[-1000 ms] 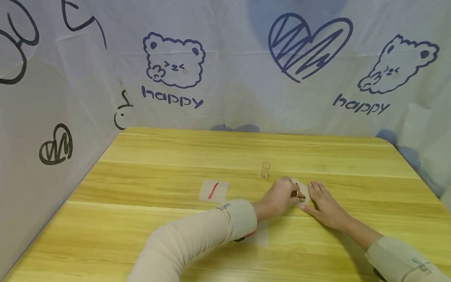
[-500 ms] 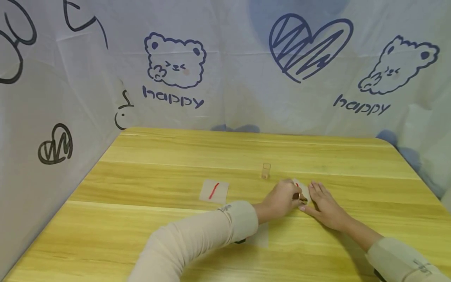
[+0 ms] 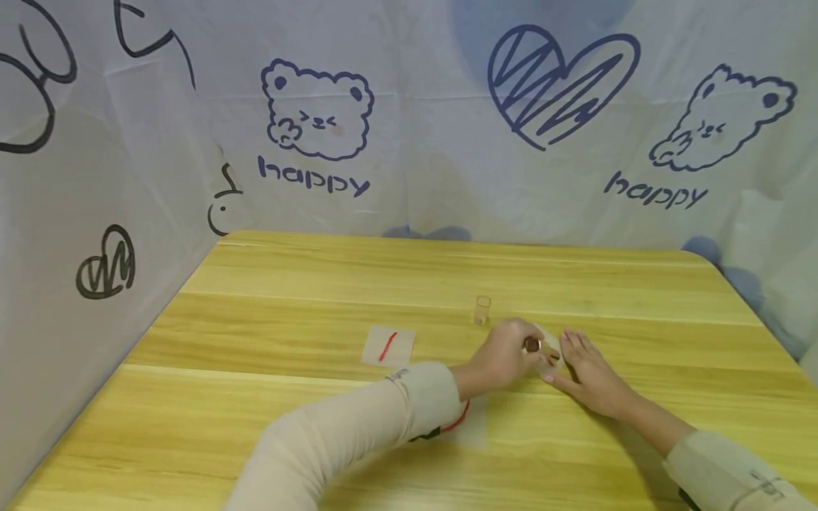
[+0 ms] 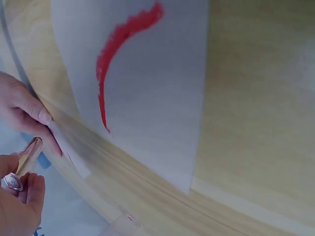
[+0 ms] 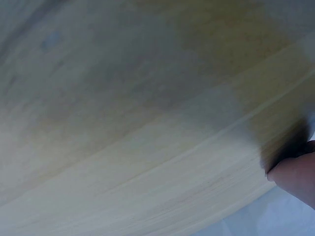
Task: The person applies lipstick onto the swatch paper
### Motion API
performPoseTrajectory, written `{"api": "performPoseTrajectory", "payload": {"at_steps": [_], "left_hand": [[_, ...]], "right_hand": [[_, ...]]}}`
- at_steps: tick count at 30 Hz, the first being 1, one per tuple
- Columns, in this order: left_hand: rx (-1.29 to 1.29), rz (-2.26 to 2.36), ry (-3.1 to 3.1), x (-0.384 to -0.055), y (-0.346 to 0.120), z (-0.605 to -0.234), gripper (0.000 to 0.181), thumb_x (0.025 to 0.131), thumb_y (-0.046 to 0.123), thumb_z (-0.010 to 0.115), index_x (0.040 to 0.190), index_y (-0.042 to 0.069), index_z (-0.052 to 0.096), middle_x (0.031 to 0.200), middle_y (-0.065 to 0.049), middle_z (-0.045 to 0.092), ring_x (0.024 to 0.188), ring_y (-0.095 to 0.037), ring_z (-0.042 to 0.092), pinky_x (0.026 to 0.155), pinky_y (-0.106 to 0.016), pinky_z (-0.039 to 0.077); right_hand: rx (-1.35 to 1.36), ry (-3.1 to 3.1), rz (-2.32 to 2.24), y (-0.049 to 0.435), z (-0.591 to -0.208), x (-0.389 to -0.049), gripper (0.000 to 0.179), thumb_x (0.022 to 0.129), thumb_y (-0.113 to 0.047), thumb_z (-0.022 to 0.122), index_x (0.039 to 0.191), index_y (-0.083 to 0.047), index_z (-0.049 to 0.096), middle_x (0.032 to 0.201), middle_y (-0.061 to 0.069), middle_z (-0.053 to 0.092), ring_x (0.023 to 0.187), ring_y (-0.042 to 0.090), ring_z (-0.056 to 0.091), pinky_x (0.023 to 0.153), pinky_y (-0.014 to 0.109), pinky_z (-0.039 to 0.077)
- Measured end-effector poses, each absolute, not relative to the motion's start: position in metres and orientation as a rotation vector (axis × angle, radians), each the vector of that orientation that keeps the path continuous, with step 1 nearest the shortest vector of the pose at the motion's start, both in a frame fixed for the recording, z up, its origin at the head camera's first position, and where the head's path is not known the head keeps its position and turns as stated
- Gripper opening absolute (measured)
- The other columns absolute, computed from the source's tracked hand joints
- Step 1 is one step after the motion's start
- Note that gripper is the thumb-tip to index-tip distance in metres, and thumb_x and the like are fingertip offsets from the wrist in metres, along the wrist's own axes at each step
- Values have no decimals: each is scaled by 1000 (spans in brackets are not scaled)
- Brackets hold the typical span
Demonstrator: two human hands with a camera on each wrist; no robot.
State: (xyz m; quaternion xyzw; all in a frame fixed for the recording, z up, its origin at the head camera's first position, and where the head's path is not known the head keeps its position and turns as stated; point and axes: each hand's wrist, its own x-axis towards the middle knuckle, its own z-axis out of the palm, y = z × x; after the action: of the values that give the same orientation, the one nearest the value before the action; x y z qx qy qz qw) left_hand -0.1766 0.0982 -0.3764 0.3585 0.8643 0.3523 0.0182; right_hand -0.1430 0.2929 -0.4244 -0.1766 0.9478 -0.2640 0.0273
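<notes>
My left hand (image 3: 505,360) pinches a lipstick (image 3: 532,345) in a shiny gold tube, its round base turned towards the head camera. It is held over a small white paper (image 3: 546,332), partly covered by the fingers. My right hand (image 3: 591,375) lies flat with straight fingers, thumb at the paper's near edge. In the left wrist view the lipstick (image 4: 29,156) slants between thumb and fingers, beside the right hand (image 4: 22,105). Another white paper (image 4: 152,98) with a curved red stroke lies under the left forearm. The right wrist view shows fingertips (image 5: 295,177) at its edge.
A small clear cap (image 3: 482,310) stands on the wooden table (image 3: 287,277) behind the left hand. To the left lies a paper square (image 3: 388,346) with a slanted red stroke. A white cloth with drawings (image 3: 409,142) hangs behind the table.
My left hand has drawn back slightly left, and the lipstick's base has turned more towards the head camera. More of the curved red stroke shows beside the sleeve. The right hand has stayed in place.
</notes>
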Motion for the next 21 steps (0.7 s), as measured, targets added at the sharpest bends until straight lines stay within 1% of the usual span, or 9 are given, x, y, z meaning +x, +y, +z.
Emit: {"api": "performPoseTrajectory", "payload": {"at_steps": [4,10,15,21], "left_hand": [[1103,1175,2656,-180,93,-375,20,85,10,67,102,1,67,88,-3,68,73,-2,54,64,-5,43],[1105,1334,2572,-182,84,-370,17,85,9,67,99,1,69,91,-7,70,76,-3,61,67,-4,47],[1042,1497,2532,-183,75,-366,17,82,8,70,97,0,69,90,-9,71,74,-5,64,65,-6,50],[879,1677,2435,-185,62,-366,18,80,4,71,97,-1,69,88,-14,68,76,-18,66,63,-9,51]], "right_hand": [[-541,2930,-798,292,-423,-144,81,91,-33,58,134,25,20,141,45,8,131,60,6,104,71,12],[-540,2925,-772,291,-422,-145,81,92,-33,57,134,25,20,141,45,9,131,61,6,104,71,12],[-535,2923,-761,291,-421,-144,81,92,-34,56,134,25,18,142,44,8,131,60,6,105,70,11],[-526,2919,-761,292,-420,-143,82,93,-34,55,135,24,17,143,43,6,132,59,6,107,69,10]]}}
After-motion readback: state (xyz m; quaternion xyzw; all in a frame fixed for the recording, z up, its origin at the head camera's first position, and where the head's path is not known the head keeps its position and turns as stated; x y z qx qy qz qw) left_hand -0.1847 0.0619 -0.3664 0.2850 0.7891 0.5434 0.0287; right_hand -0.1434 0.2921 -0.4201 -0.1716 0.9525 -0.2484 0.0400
